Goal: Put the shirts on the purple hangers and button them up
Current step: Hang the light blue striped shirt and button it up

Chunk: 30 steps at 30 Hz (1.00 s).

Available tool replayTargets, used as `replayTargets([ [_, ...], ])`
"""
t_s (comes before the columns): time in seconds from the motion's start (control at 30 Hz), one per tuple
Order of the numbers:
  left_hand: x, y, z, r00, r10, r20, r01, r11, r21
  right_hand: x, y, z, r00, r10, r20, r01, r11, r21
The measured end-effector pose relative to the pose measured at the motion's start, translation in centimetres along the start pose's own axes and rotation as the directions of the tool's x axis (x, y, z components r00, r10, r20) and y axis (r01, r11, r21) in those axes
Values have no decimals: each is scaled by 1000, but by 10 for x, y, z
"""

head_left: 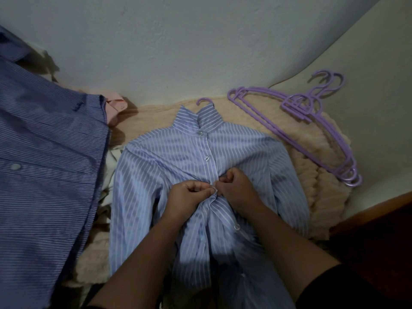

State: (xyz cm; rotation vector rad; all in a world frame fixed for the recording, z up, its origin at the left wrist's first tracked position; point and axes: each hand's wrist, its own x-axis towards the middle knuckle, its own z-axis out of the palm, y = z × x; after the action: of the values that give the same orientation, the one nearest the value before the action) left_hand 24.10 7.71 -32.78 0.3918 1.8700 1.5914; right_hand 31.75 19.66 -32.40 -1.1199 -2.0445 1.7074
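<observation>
A light blue white-striped shirt (169, 166) lies face up on a cream blanket, with a purple hanger hook (203, 101) poking out of its collar. Its top two buttons are closed. At mid-chest my left hand (186, 198) pinches the left edge of the placket, and my right hand (236, 188) pinches the right edge beside it, both closed on the fabric at the third button. A lower button (236, 226) is open. A stack of spare purple hangers (296, 128) lies to the right.
A darker blue fine-striped shirt (44, 166) covers the left side, with a pink garment (116, 105) peeking from behind it. The cream fuzzy blanket (316, 192) lies beneath. A white wall stands behind. A dark wooden edge (374, 221) is at the lower right.
</observation>
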Motion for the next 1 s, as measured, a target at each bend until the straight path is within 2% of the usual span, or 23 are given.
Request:
replayTargets([
  [0.1,1,-1,0,1000,16,3,-16,1000,8,2,1,0,1000,18,20,-20,998,63],
  [0.33,0,1,0,1000,6,15,-6,1000,-12,2,3,0,1000,18,-3,-18,997,79],
  [0.53,2,0,0,998,-52,-38,51,999,-16,3,7,2,999,48,14,-50,963,265],
  [0.63,4,0,0,995,-77,-56,78,997,5,2,7,4,1000,23,-7,-20,970,243],
  [0.83,3,-1,3,992,-67,-106,69,997,23,-8,-3,4,995,-54,-82,56,998,30],
  [1.0,1,-3,4,993,-18,-116,31,993,113,-10,-6,7,995,-57,-87,63,995,75],
])
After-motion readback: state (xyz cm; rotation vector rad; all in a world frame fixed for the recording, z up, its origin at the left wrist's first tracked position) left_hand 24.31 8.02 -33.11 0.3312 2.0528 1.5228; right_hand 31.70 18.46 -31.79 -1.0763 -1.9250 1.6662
